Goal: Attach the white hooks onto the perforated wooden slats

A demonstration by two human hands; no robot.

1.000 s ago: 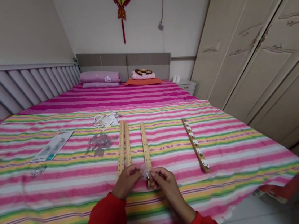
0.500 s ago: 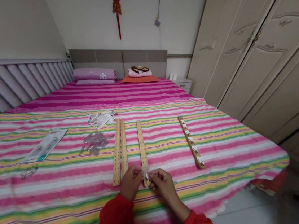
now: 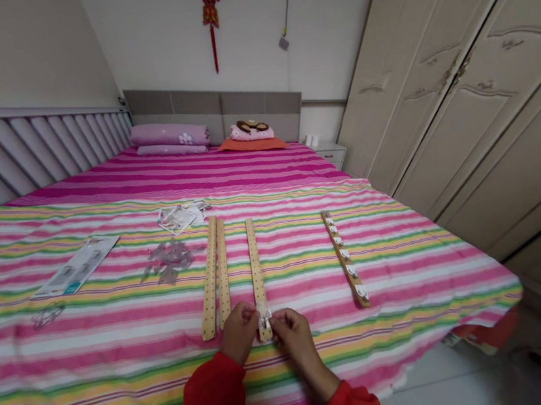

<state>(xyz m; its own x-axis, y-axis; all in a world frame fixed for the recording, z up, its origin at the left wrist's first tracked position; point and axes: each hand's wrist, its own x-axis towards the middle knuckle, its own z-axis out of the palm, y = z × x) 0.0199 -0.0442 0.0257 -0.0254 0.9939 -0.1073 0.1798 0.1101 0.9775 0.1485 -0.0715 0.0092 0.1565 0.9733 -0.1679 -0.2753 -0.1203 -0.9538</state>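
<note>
My left hand (image 3: 240,332) and my right hand (image 3: 296,338) pinch opposite sides of a small clear plastic packet (image 3: 263,312). Something small and shiny shows in the packet, too tiny to name. Both hands are over the near end of a perforated wooden strip (image 3: 255,257). Just left of it lie two similar strips, a longer one (image 3: 209,282) and a shorter one (image 3: 223,277). Farther right, a browner strip (image 3: 345,260) carries a row of several white cards with metal pieces on them.
A striped sheet (image 3: 405,258) covers the bed. Toward the left lie a heap of small clear packets (image 3: 171,257), white cards in plastic (image 3: 181,217), a long white package (image 3: 78,265) and some thin wire-like rings (image 3: 49,314). A wardrobe (image 3: 437,110) stands on the right.
The packet sits slightly differently between my fingers, and its upper part appears lower against the strip. My hands stay in nearly the same place; the view has shifted slightly.
</note>
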